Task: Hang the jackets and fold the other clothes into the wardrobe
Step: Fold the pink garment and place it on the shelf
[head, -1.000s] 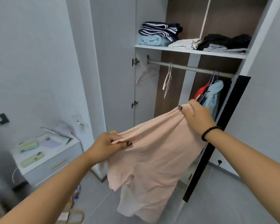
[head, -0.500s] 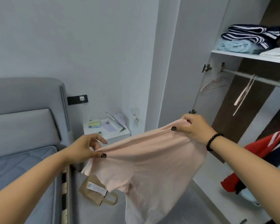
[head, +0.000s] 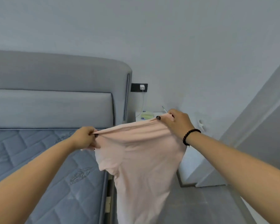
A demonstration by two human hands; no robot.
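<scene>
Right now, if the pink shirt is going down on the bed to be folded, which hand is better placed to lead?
Probably the left hand: it grips the pink shirt right above the mattress, while the right hand holds the other end out by the nightstand.

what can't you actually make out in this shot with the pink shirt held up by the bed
Head view only:
- pink shirt: its hem is cut off by the bottom edge.
- nightstand: mostly hidden behind the shirt and the right hand; the items on it are too small to tell.
- left hand: its fingertips are buried in bunched fabric.
- wardrobe interior: out of frame.
</scene>
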